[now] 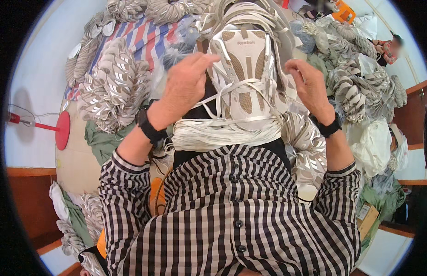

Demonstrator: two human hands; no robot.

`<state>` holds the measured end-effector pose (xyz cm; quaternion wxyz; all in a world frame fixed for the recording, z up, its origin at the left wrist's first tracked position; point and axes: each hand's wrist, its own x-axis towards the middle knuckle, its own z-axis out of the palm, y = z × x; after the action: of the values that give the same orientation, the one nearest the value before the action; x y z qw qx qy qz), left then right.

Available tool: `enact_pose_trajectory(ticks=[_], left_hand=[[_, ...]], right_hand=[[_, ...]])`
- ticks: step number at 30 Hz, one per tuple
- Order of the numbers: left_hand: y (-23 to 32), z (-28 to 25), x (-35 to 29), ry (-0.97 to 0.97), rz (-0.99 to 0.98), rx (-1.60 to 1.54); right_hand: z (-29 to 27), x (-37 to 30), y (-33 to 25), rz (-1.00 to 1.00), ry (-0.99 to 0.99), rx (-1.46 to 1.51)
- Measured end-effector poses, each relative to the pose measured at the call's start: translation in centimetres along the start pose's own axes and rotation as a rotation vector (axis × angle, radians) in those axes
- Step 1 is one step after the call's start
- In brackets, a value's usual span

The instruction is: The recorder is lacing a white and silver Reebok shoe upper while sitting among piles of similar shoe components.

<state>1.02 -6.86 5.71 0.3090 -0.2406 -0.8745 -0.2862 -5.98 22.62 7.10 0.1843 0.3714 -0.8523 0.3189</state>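
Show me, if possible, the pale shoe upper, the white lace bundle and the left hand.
Shoe upper [247, 69], head view: on its tongue.
White lace bundle [227, 135], head view: on its middle strands.
Left hand [186, 85], head view: on its back.

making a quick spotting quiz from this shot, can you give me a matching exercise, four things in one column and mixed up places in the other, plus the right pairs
Things
1. cream shoe upper with tan mesh panels
2. thick bundle of flat white laces
3. round red disc-shaped base
4. red, white and blue striped sheet

Places
A. far left, joined to a thin red pole
B. between the left hand and the right hand
C. spread out, upper left
D. just above the checked shirt in the picture

Pairs: 1-B, 2-D, 3-A, 4-C
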Motion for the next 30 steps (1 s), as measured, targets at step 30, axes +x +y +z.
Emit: enact_pose_trajectory(ticks=[30], left_hand=[[0.2, 2.1, 6.1, -0.744, 0.435, 0.224]], right_hand=[[1.9, 6.1, -1.7, -0.742, -0.564, -0.448]])
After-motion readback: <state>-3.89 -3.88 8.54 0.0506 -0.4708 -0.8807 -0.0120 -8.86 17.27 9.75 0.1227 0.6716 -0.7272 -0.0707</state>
